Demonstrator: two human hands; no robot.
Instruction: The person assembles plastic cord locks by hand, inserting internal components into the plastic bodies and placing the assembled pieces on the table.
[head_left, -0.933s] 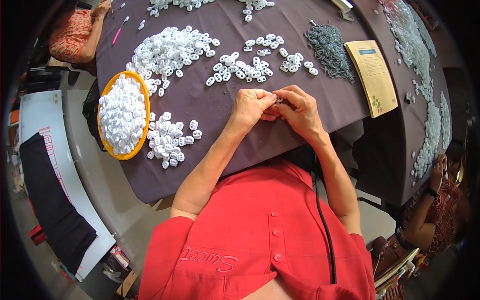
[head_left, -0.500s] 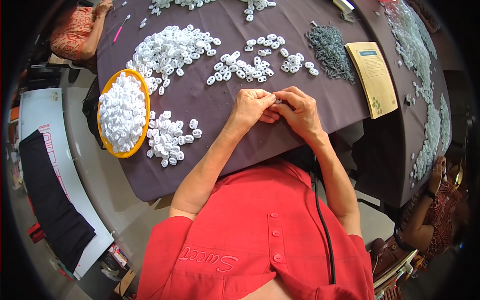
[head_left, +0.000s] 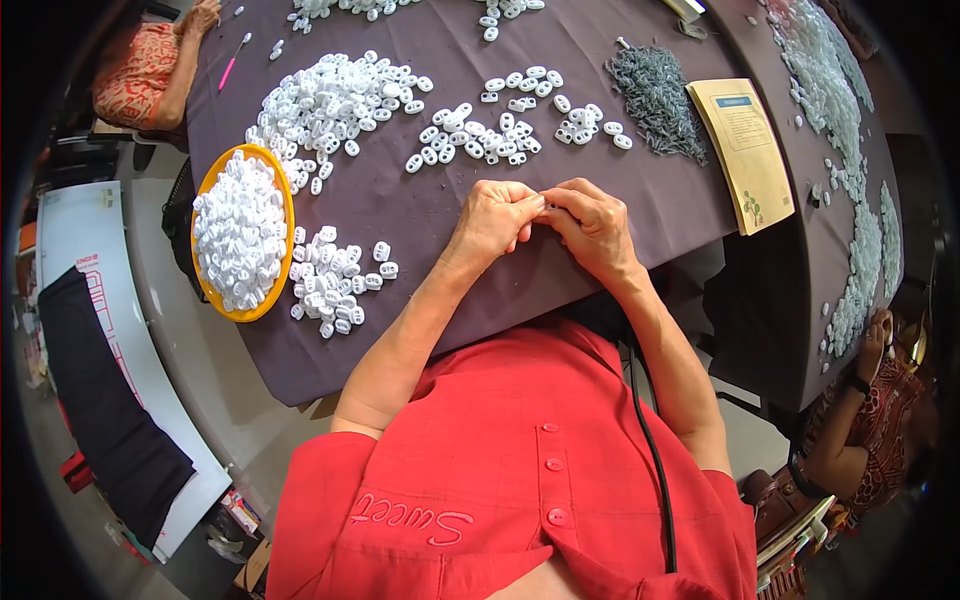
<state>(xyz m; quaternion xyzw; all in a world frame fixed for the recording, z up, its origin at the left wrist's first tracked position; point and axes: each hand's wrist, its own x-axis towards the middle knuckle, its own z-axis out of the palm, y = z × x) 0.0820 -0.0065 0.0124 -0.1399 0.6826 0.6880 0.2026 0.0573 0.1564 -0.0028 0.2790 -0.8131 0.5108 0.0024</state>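
Observation:
My left hand (head_left: 494, 218) and my right hand (head_left: 592, 228) meet above the table's near edge, fingertips pinched together. Between them is a small white two-hole piece, now almost wholly hidden by the fingers. Just beyond my hands lie loose groups of like white oval pieces, a middle cluster (head_left: 475, 135) and a smaller one (head_left: 578, 124). Farther right is a heap of thin grey-green translucent pieces (head_left: 655, 103). To the left, an orange-yellow basket (head_left: 289, 232) brims with white pieces, and a small pile (head_left: 335, 280) lies beside it.
A large white heap (head_left: 335, 100) spreads over the dark tablecloth (head_left: 420, 220). A tan paper packet (head_left: 745, 150) lies at the right edge, a pink tool (head_left: 228, 73) at far left. Clear pieces (head_left: 850, 180) cover another table. Other people sit at far left (head_left: 140, 80) and right (head_left: 850, 440).
My hands have shifted slightly left, and the right fingers have closed further over the white piece, which showed between the fingertips before. The whole view has moved a little.

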